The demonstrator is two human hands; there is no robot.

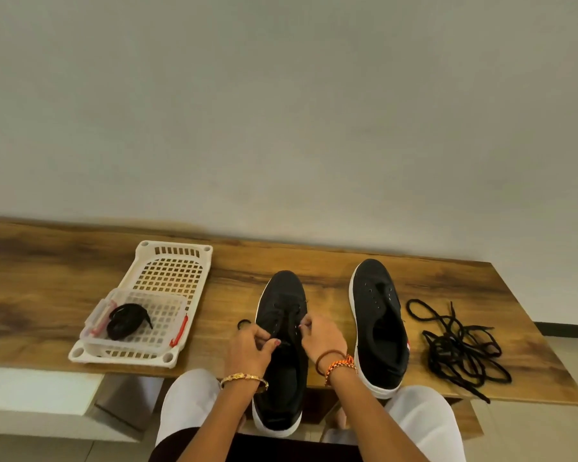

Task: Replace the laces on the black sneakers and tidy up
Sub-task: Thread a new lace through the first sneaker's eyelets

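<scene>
The near sneaker [282, 345] sits toe-away on the wooden worktop [47, 278], its heel hanging over the front edge toward the person's lap, which seems meant to bring the eyelets within easy reach. All places below are taken from this shoe. The left hand [249, 348] has its fingers curled at the shoe's left eyelet row, pinching what looks like a black lace end; the right hand [321, 338] pinches the lace at the right row, so both ends can likely be drawn evenly. The lace itself is too dark against the upper to trace.

To the shoe's right stands the second sneaker [377, 325], eyelets bare, apparently waiting its turn. Further right lies a tangle of loose black laces [461, 348], probably the removed ones set aside for tidying. Just left of the shoe is a small black ring [243, 324]. Well to the left, a white basket [174, 271] carries a clear box [137, 328] holding a coiled black lace bundle [124, 320], presumably the spare for the second shoe.
</scene>
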